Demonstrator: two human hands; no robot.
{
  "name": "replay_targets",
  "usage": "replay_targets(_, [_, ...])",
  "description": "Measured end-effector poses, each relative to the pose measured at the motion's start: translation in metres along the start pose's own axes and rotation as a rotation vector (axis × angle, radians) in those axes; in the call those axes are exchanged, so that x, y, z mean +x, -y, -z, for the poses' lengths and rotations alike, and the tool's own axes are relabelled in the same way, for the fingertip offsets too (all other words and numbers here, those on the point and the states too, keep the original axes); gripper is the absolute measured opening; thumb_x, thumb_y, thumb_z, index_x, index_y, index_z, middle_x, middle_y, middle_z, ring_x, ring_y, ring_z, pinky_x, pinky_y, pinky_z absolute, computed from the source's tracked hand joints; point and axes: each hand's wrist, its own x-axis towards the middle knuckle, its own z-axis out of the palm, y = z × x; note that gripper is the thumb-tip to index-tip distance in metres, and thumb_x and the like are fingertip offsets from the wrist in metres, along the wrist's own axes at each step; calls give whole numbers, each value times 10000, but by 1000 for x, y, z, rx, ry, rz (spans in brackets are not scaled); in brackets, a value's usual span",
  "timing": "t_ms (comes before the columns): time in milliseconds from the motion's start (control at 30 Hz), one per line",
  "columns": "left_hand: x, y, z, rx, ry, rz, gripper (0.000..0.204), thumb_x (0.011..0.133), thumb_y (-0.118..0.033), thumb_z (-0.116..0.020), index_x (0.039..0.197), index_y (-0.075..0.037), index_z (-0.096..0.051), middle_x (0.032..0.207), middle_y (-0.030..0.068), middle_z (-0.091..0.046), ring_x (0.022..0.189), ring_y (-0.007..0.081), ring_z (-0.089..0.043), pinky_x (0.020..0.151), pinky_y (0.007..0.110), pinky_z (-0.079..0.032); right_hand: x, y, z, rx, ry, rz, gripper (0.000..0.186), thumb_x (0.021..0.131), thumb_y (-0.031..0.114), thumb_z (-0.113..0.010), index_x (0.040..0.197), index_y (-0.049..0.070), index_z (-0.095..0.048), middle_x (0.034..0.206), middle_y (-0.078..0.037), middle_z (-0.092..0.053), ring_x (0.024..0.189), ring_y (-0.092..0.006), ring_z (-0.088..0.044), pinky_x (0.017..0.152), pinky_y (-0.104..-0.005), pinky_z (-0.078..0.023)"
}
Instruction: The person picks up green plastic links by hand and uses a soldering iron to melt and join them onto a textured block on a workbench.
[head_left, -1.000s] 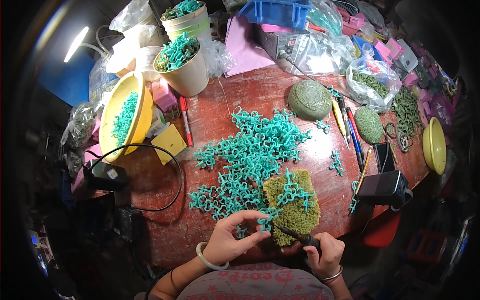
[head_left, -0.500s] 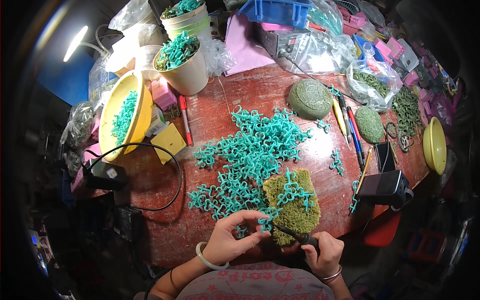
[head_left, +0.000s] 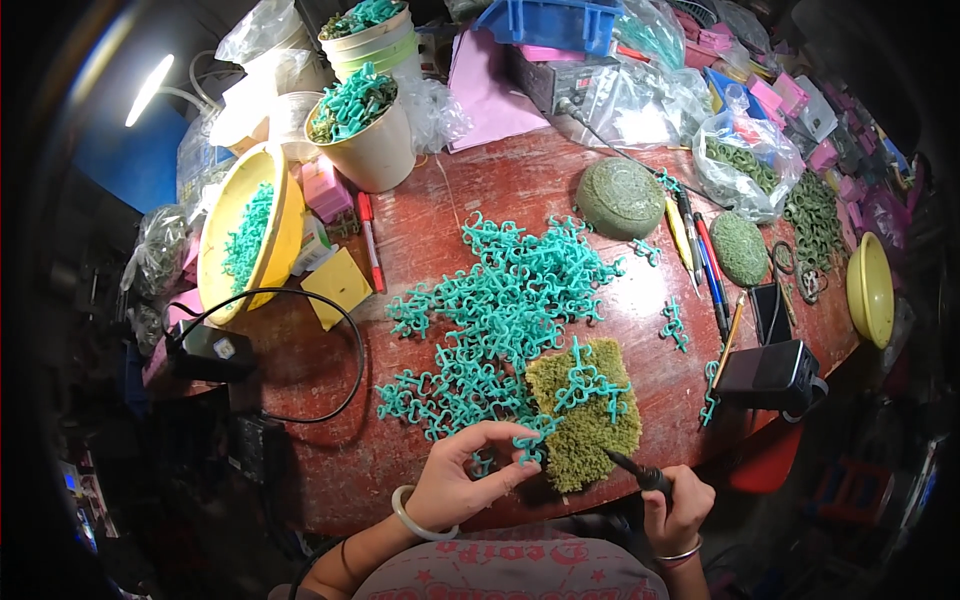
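My left hand [head_left: 462,476] pinches a small teal piece [head_left: 530,447] of curved, hooked shape between thumb and fingertips. That piece is at the left edge of a mossy green sponge-like pad [head_left: 590,450]. In a closed grip, my right hand [head_left: 681,508] has a black-handled tool like a soldering iron [head_left: 645,475]. Its dark tip points up and left over the pad's lower right part, apart from the teal piece. More joined teal pieces [head_left: 585,385] lie on the pad. Beyond my left hand spreads a loose heap of teal pieces [head_left: 510,290].
On the red worktop [head_left: 330,460], a yellow bowl [head_left: 285,230] and a white bucket [head_left: 375,150] hold teal pieces at left. Two green domed blocks, one a large round block [head_left: 620,198], stand among pens at right. A black box [head_left: 770,377] sits near the right edge.
My right hand has moved right with the tool, drawing its tip away from the teal piece. My left hand keeps its pinch in about the same place.
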Motion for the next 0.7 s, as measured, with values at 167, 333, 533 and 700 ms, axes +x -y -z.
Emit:
replay_targets(167, [1,1,-2,13,-31,-43,311,841,-10,-751,1134,-22,-647,837,9,-637,624,45,-578,549,201,-438,1,-4,2,-183,57,16,404,886,387,-695,765,22,-571,611,-97,-485,480,-286,-511,442,-363,-380])
replay_targets(333, [0,2,-2,21,-14,-25,311,834,-11,-758,1126,-31,-654,880,10,-634,669,43,-571,583,202,-441,5,11,-9,86,62,5,383,861,372,-732,780,27,-588,607,-78,-496,460,-247,-518,430,-334,-385])
replay_targets(533, [0,2,-2,43,-29,-15,332,814,-13,-777,1125,-39,-663,887,-7,-632,745,47,-557,669,209,-445,8,21,-17,154,161,-23,400,894,386,-682,780,19,-570,634,-101,-519,509,-298,-552,459,-363,-397])
replay_targets(700, [0,1,-2,34,-20,-23,333,812,-18,-780,1124,-36,-664,894,-5,-636,749,49,-561,674,212,-447,9,21,-18,143,157,-16,412,891,398,-684,777,19,-569,630,-100,-516,507,-297,-554,460,-362,-400])
